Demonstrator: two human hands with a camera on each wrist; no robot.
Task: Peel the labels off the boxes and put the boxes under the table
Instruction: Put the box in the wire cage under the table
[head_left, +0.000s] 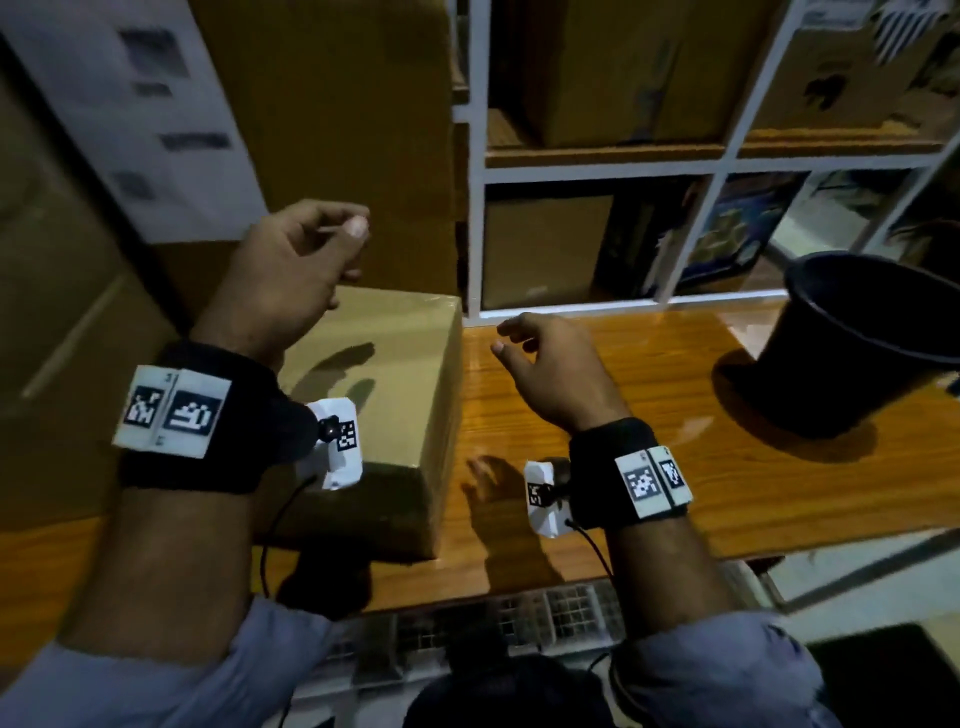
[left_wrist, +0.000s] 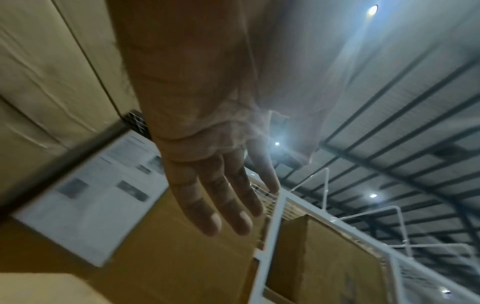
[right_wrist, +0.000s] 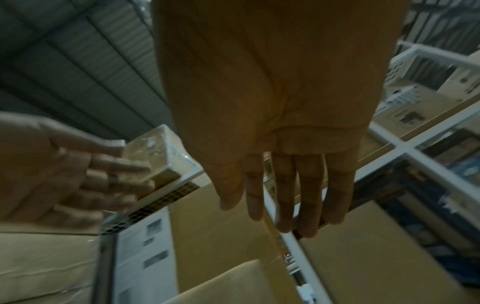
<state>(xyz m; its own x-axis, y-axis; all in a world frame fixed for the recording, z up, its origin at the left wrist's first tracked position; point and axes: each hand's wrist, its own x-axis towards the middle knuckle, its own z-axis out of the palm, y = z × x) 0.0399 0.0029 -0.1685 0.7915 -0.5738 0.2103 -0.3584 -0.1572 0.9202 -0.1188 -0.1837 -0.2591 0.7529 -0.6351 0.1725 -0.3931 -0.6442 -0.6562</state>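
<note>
A small plain cardboard box (head_left: 374, 395) sits on the wooden table (head_left: 649, 415), with no label showing on its top. My left hand (head_left: 348, 249) hovers above the box's far edge, fingers relaxed and holding nothing; the left wrist view shows the left hand (left_wrist: 233, 216) with its fingers nearly straight. My right hand (head_left: 506, 338) floats over the table just right of the box, also empty, and the right hand (right_wrist: 280, 216) has its fingers extended. Behind stands a large cardboard box (head_left: 337, 130) bearing a white printed label (head_left: 156, 114).
A black bucket (head_left: 872, 338) stands on the table at the right. A white shelf frame (head_left: 475, 156) behind the table holds more cardboard boxes and dark printed cartons. Another big box (head_left: 62, 312) fills the left side. The table's front edge is close to my body.
</note>
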